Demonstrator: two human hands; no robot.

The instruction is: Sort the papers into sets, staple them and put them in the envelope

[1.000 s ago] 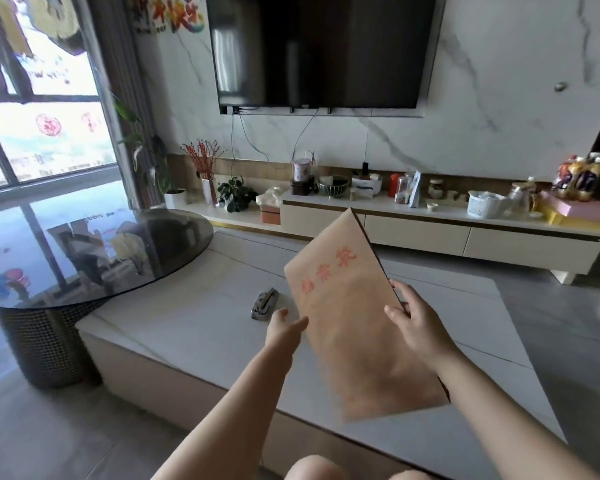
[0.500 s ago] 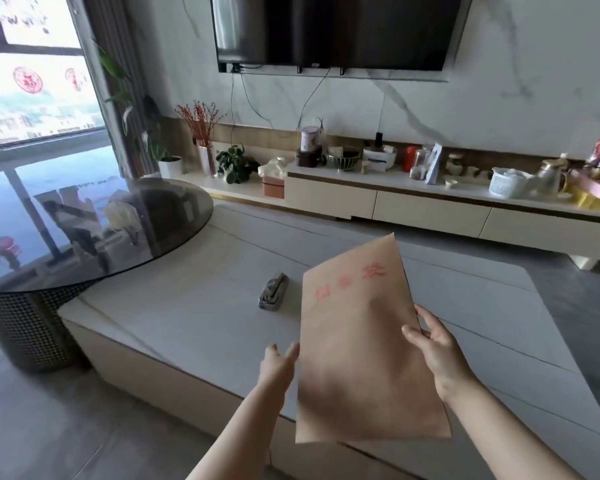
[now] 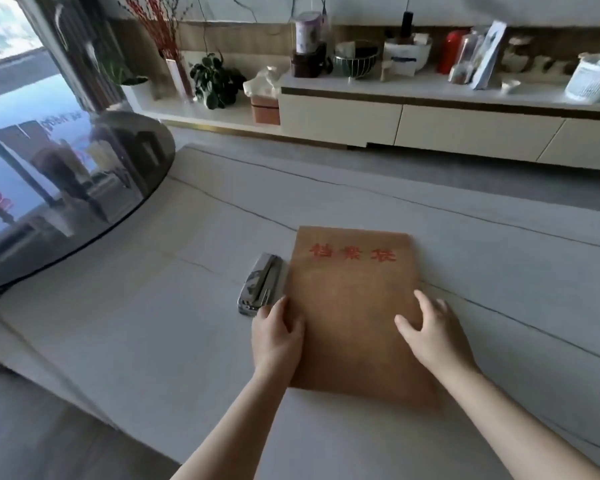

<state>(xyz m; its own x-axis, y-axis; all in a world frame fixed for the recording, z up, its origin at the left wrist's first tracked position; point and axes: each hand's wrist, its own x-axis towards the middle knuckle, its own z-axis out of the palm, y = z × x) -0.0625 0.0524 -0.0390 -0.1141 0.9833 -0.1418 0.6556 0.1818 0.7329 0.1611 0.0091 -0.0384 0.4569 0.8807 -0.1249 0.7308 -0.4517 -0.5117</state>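
Envelope (image 3: 352, 306) lies flat on the desk (image 3: 153, 323), centre of frame, red print at its far end facing up, long axis running away from me. My left hand (image 3: 278, 336) sits on its left edge, thumb on top of the brown paper, the rest of the fingers along or under the edge; can't tell if they're tucked beneath, but it reads as a light pinch of that edge. My right hand (image 3: 432, 336) is spread flat on the right half, fingers straight and released, just pressing down, nothing clasped. Guess at why: left steadies the edge, right holds the face flat so the envelope doesn't slide on the smooth top. Stapler (image 3: 260, 285) lies on its side just left of the envelope's left edge, close to my left hand, possibly touching the envelope, hard to say. No loose papers anywhere in view, so I can't tell whether they're already inside or off frame; envelope looks thin and flat. Opening not visible from here. Round glass table (image 3: 66, 188) at left of frame, cluttered cabinet (image 3: 430, 123) along the top.
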